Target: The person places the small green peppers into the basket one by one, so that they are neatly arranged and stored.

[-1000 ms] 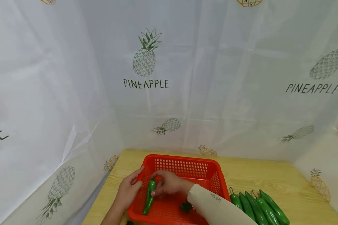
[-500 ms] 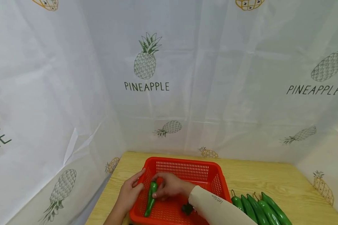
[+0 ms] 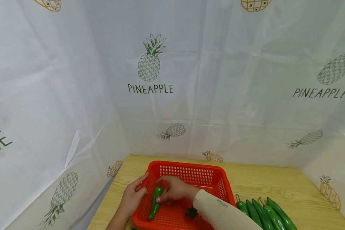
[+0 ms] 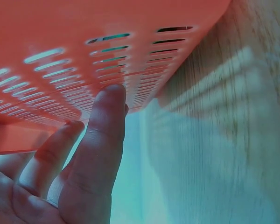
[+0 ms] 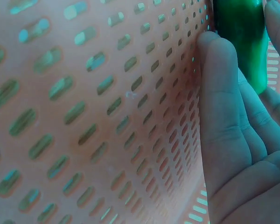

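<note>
A red plastic basket (image 3: 187,164) with slotted walls stands on the table. My left hand (image 3: 132,196) holds its left side, thumb at the rim and fingers against the outer wall; in the left wrist view, one fingertip (image 4: 113,91) touches the slots from outside. Inside the basket, along the left wall, a glossy green chili pepper (image 3: 154,207) points toward me. My right hand (image 3: 175,191) holds it near its upper end, thumb on its right side. The right wrist view shows the pepper (image 5: 240,37) between thumb and fingers, close to the perforated wall; part of it is out of frame.
Several green chili peppers (image 3: 265,212) lie side by side on the wooden table (image 3: 256,179), right of the basket. A dark object (image 3: 191,212) sits by the right wrist, partly hidden. White pineapple-print sheets (image 3: 218,95) hang behind and to the left.
The pepper has shifted and turned slightly within the right hand. Its lower end sits a little farther right. The left hand keeps its place on the basket; the head view tilts slightly.
</note>
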`<state>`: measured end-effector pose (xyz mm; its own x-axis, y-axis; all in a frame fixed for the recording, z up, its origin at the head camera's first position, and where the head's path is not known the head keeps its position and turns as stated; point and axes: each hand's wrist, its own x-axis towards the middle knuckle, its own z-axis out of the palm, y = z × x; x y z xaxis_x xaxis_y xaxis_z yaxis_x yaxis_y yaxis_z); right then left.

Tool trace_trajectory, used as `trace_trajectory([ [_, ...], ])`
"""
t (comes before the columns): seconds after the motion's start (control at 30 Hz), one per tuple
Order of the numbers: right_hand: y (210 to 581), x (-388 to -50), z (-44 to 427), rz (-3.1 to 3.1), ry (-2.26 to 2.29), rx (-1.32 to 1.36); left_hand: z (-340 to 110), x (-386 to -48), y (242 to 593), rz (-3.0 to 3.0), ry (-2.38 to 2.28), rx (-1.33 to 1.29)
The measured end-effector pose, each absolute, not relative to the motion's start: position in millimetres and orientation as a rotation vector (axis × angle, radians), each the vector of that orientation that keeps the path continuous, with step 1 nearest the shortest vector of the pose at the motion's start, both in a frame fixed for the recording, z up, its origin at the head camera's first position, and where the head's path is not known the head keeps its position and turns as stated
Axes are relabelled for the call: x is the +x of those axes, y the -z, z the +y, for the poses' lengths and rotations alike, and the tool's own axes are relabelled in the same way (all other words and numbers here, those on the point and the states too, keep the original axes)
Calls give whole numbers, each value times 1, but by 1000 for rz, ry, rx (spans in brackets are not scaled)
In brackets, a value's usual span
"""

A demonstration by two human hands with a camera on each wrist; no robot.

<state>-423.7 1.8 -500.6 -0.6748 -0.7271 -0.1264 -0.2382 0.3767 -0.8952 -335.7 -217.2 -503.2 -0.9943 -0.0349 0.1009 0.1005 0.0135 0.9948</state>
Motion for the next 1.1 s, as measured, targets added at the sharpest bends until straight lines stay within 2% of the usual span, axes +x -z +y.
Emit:
trace_trajectory([
  [1.1,501,-425,2,2309,1105,-931,-216,-336,505,-2158,2144,-52],
])
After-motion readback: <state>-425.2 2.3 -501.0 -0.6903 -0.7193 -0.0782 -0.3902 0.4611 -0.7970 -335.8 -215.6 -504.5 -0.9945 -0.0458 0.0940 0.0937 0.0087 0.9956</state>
